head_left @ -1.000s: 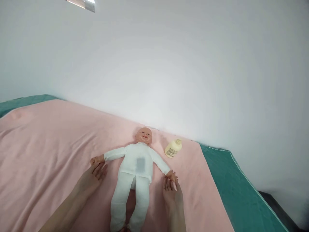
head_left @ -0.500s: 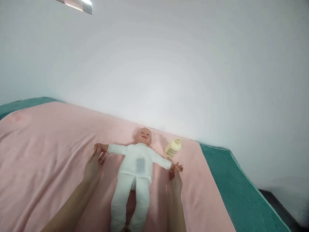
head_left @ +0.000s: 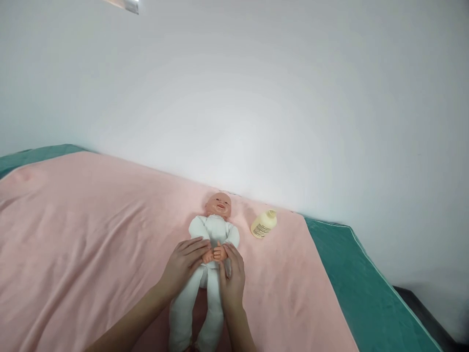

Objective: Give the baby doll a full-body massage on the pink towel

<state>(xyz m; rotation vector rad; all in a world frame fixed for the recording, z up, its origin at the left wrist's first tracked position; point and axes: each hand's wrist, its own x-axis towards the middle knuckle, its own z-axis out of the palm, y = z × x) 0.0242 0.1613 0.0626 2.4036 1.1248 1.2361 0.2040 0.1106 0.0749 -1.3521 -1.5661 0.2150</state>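
A baby doll (head_left: pixel 218 226) in a white cloth suit lies on its back on a pink blanket (head_left: pixel 110 220), head toward the wall. Its two arms are bent in, and its small hands meet over the belly. My left hand (head_left: pixel 185 261) is closed around the doll's arm on the left, near the wrist. On the other side, my right hand (head_left: pixel 233 276) grips the doll's other arm at the wrist, fingers over it and thumb beneath. The patch on the doll's chest is hidden behind the doll's hands and mine.
A pale yellow bottle (head_left: pixel 264 225) with printed text stands on the blanket, right of the doll's head. A green cover (head_left: pixel 361 274) shows beyond the blanket's edges. The white wall (head_left: pixel 234 98) rises behind. Something dark (head_left: pixel 421 313) lies at the lower right.
The doll's arms have gone from stretched out sideways to folded in over its belly. Both my hands have moved inward with them. The bottle stays in place.
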